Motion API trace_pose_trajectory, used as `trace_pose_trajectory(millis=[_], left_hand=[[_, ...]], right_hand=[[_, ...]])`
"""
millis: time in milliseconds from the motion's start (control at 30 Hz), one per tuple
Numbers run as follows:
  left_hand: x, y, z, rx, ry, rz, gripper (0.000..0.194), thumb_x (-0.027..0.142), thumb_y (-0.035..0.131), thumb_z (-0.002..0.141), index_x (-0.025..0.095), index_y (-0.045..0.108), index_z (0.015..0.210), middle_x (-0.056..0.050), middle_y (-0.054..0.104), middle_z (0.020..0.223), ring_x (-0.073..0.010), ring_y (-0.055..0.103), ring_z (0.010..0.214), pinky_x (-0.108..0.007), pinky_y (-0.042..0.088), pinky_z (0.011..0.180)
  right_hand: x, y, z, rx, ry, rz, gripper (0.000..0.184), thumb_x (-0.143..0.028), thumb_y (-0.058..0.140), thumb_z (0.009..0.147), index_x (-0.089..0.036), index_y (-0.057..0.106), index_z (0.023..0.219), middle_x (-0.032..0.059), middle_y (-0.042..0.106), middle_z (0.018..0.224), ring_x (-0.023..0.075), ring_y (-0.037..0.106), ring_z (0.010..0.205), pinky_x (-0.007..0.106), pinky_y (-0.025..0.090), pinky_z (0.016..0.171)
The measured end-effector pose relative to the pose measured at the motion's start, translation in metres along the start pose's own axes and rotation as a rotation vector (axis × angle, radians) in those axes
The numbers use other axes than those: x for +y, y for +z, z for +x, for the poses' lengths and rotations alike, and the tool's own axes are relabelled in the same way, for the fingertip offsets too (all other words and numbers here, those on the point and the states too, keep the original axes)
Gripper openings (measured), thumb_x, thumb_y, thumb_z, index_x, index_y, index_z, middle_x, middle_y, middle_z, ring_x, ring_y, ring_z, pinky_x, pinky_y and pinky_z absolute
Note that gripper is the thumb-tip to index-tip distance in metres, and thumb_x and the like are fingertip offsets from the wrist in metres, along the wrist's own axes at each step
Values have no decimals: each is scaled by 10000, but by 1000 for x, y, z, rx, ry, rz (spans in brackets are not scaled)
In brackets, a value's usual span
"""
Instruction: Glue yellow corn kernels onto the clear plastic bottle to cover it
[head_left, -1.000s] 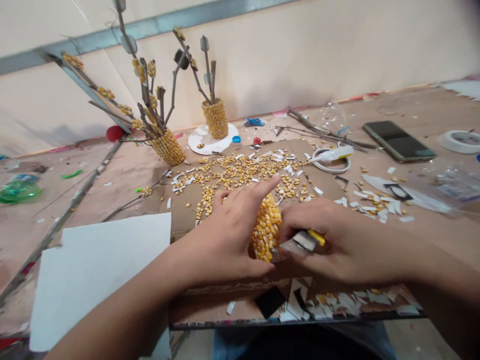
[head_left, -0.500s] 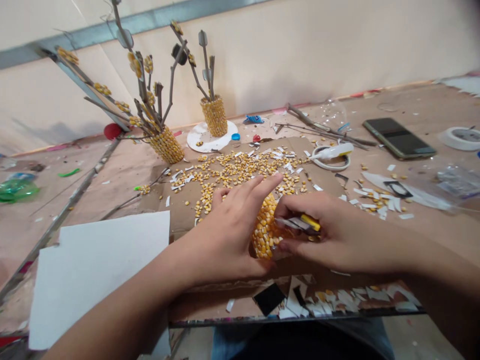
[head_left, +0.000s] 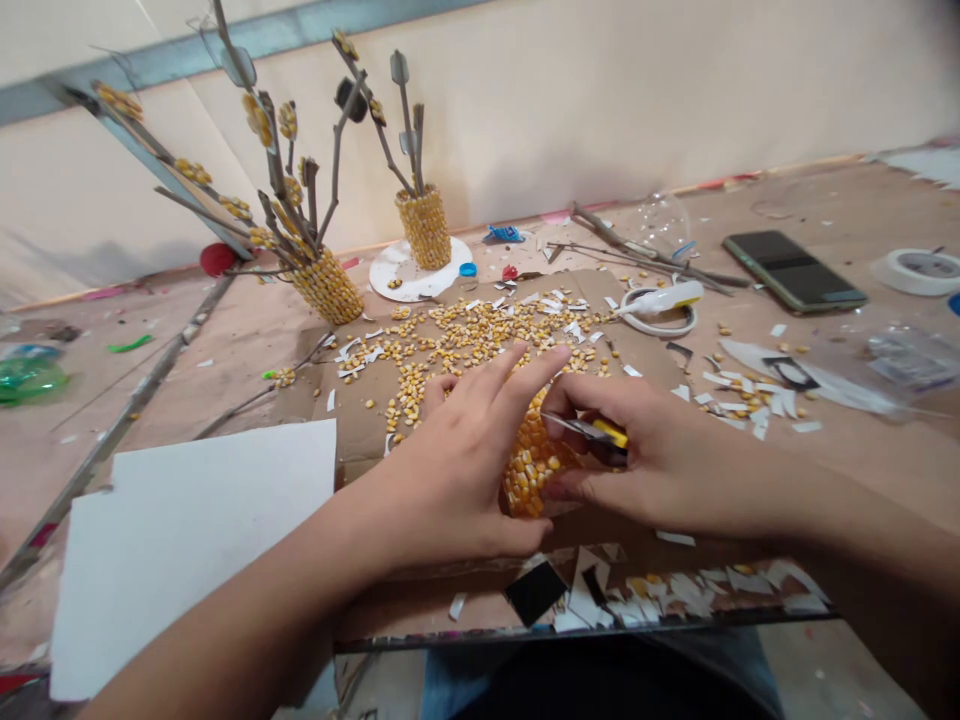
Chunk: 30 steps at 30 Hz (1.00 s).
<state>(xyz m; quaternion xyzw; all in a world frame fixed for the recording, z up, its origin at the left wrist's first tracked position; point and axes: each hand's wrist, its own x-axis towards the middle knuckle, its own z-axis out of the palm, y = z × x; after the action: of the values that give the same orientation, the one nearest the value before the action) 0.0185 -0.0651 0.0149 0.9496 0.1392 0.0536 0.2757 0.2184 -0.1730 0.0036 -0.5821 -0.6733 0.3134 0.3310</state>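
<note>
Between my hands stands a cup covered in corn kernels [head_left: 527,470], partly hidden by my fingers. My left hand [head_left: 469,465] is wrapped round its left side, thumb low in front and fingers behind. My right hand [head_left: 626,450] grips a utility knife [head_left: 596,432] with a metal blade and a yellow part. The blade points left across the cup's upper right side. My right thumb and fingertips are at the cup's right wall; whether they press on it I cannot tell. Loose corn kernels [head_left: 472,335] lie behind the hands on a cardboard sheet [head_left: 352,420].
Two kernel-covered pots with twigs [head_left: 324,285] [head_left: 424,228] stand at the back. A white board [head_left: 195,540] lies at left. On the right are a glue bottle [head_left: 664,298], a phone [head_left: 793,270], and a tape roll [head_left: 922,270]. Scraps [head_left: 690,595] line the table edge.
My right hand has moved slightly up and left, and the knife has turned so its blade lies flatter across the cup. My left hand stays around the cup. The view has shifted slightly.
</note>
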Motion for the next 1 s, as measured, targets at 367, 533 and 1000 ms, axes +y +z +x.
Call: trace_pose_trajectory(millis=[367, 533, 1000], left_hand=[[0, 2, 0, 27, -1, -35, 1139, 430, 874, 768, 309, 216, 1690, -204, 330, 1732, -469, 284, 1606, -719, 158, 1283], [1, -1, 0, -25, -17, -25, 1236, 499, 897, 751, 303, 141, 1709, -206, 266, 1762, -463, 214, 1634, -742, 150, 1278], [-85, -70, 5, 28, -374, 233, 146, 188, 608, 844, 208, 750, 818, -34, 774, 822, -215, 680, 767, -308, 485, 726]], right_hand=[[-3, 1, 3, 24, -49, 31, 311, -145, 793, 800, -231, 640, 1057, 30, 759, 1021, 208, 709, 876, 319, 566, 755], [-5, 0, 3, 48, -6, 17, 130, -240, 737, 875, -226, 609, 899, -13, 682, 813, 154, 612, 685, 283, 476, 604], [15, -2, 12, 366, 60, 0, 222, -346, 667, 944, -231, 628, 758, -32, 575, 637, 137, 488, 564, 296, 385, 543]])
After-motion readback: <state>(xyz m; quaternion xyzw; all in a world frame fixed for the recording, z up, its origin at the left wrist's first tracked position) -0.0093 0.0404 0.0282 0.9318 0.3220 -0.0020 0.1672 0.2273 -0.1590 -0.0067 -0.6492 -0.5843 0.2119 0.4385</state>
